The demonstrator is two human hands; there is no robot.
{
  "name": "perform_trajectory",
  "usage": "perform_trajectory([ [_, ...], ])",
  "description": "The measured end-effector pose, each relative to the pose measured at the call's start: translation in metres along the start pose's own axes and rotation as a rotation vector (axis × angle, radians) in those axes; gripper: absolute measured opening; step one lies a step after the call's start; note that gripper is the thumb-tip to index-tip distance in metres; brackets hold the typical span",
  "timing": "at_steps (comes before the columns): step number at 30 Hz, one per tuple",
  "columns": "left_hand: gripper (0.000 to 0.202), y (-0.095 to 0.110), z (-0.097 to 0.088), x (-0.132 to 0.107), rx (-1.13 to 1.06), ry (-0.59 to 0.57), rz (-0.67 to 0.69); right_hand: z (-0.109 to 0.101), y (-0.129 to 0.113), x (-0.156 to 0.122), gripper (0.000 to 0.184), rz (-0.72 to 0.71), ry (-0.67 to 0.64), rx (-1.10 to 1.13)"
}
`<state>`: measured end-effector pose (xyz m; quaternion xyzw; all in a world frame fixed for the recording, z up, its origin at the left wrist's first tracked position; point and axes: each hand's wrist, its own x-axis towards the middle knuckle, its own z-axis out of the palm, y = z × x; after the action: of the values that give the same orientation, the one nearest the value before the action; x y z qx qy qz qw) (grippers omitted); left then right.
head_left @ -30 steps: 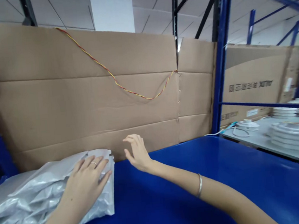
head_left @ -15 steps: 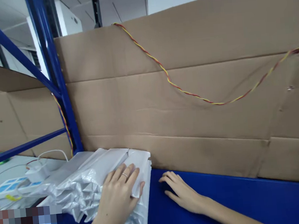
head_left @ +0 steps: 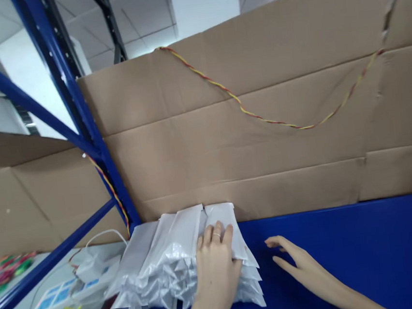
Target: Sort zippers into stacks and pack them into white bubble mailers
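Note:
Several white plastic mailer bags (head_left: 189, 231) lie in overlapping stacks on a blue surface (head_left: 382, 239), against a cardboard wall. Their lower ends are crinkled and shiny. My left hand (head_left: 216, 258), with a ring on one finger, rests on top of the rightmost stack. Its fingers lie on the upper bag with the thumb apart at the right, not closed round it. To the right of the bags my right hand (head_left: 298, 260) hovers over the blue surface, thumb and fingers apart, with nothing in it.
A cardboard wall (head_left: 282, 152) stands behind, with a twisted red and yellow wire (head_left: 286, 125) drooping across it. At the left is a blue metal post (head_left: 106, 159) with braces. Beyond it are a power strip (head_left: 59, 297), a white plug adapter (head_left: 89, 268) and colourful strands (head_left: 11, 273).
The view has turned and tilted. My left hand stays on the rightmost bags, its fingers a little more bent. My right hand is slightly farther from the bags, its thumb still apart.

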<state>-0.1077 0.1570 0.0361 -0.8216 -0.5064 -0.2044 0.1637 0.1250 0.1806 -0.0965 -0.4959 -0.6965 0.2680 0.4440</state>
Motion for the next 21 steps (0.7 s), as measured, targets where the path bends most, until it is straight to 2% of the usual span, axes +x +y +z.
perform_trajectory([
  [3,0.055,-0.002,0.002,0.004,0.098,0.003,0.079,0.004,-0.023,-0.001,0.03,0.013,0.075,0.03],
  [7,0.051,-0.001,-0.006,0.016,0.192,0.052,0.144,-0.001,-0.058,0.011,0.031,-0.057,0.151,0.037],
  [10,0.042,0.003,-0.019,0.023,0.219,0.115,0.133,-0.01,-0.076,0.017,0.03,-0.097,0.16,0.109],
  [12,0.035,0.009,-0.03,0.021,0.204,0.188,0.073,-0.017,-0.081,0.015,0.032,-0.089,0.134,0.216],
  [14,0.034,0.019,-0.042,0.011,0.11,0.26,-0.027,-0.025,-0.082,0.008,0.035,-0.08,0.107,0.327],
  [16,0.037,0.033,-0.055,-0.005,-0.092,0.299,-0.132,-0.035,-0.08,-0.001,0.038,-0.089,0.096,0.404],
  [19,0.041,0.058,-0.068,-0.033,-0.489,0.288,-0.269,-0.057,-0.074,-0.017,0.036,-0.133,0.117,0.434],
  [21,0.042,0.074,-0.07,-0.051,-0.683,0.262,-0.374,-0.073,-0.069,-0.029,0.032,-0.15,0.149,0.428],
])
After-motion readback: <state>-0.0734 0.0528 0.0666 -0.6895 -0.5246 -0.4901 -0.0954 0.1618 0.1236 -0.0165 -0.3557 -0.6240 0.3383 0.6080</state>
